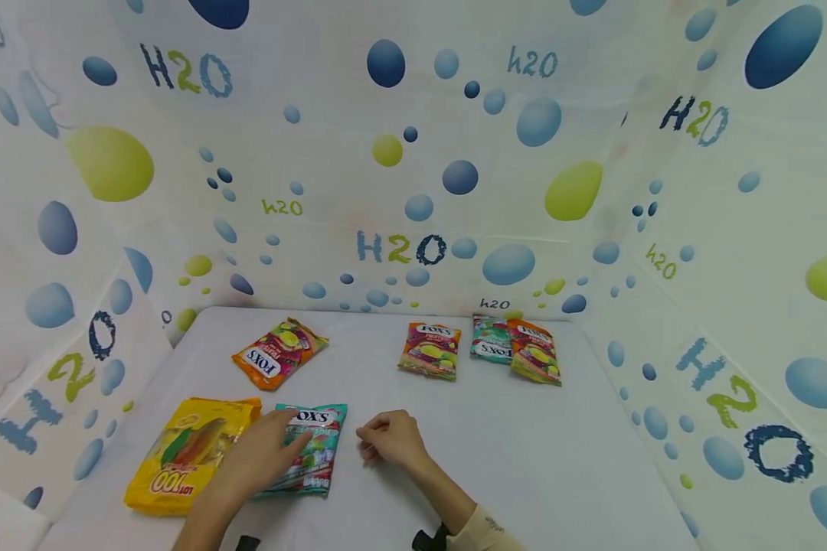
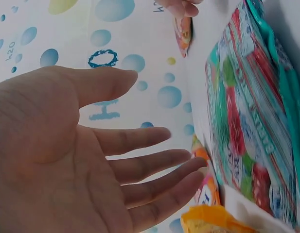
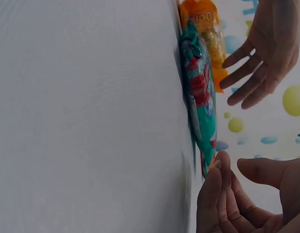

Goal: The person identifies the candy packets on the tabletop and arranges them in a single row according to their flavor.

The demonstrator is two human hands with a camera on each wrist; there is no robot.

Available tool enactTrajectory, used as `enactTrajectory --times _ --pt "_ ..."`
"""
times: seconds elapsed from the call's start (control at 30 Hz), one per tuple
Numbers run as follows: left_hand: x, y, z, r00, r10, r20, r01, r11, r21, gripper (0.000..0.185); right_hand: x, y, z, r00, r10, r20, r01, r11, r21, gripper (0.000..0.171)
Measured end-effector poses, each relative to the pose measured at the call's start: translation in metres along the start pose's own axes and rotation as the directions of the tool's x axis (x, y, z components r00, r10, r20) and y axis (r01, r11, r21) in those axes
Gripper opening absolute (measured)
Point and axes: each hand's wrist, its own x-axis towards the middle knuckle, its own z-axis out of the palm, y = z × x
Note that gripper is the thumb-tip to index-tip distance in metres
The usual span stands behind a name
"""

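A teal Fox's candy bag lies flat near the front of the white table. My left hand hovers just above its left side with the fingers straight and spread. The left wrist view shows that palm apart from the teal bag. In the right wrist view the left hand is also off the bag. My right hand rests on the table just right of the bag. Its fingers are loosely curled and hold nothing.
A yellow bag lies left of the teal one, partly under my left forearm. An orange Fox's bag sits further back. Three more bags line the far right. Bubble-print cloth walls enclose the table.
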Motion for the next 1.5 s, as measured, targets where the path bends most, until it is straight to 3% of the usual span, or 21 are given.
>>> enactTrajectory --times 0.33,0.63,0.9,1.27,1.5 --pt "0.011 0.017 0.014 0.997 0.057 -0.050 -0.061 0.995 -0.085 0.069 0.003 0.000 -0.017 0.999 -0.031 -0.035 0.030 0.999 -0.027 0.016" --pt "0.020 0.032 0.026 0.994 0.083 -0.078 -0.090 0.992 -0.094 0.064 0.008 -0.002 -0.031 0.996 -0.045 -0.080 0.036 0.993 -0.113 0.019" --pt "0.028 0.043 0.032 0.991 0.108 -0.084 -0.118 0.984 -0.132 0.060 0.010 0.001 -0.044 0.992 -0.020 -0.126 0.014 0.998 -0.053 0.016" --pt "0.044 0.058 0.061 0.985 0.146 -0.090 -0.159 0.973 -0.166 0.054 0.007 0.010 -0.051 0.985 0.018 -0.172 -0.029 0.998 -0.060 0.015" --pt "0.050 0.064 0.065 0.969 0.200 -0.142 -0.221 0.963 -0.154 0.051 0.009 0.006 -0.058 0.977 0.012 -0.214 -0.023 0.999 -0.048 0.016"
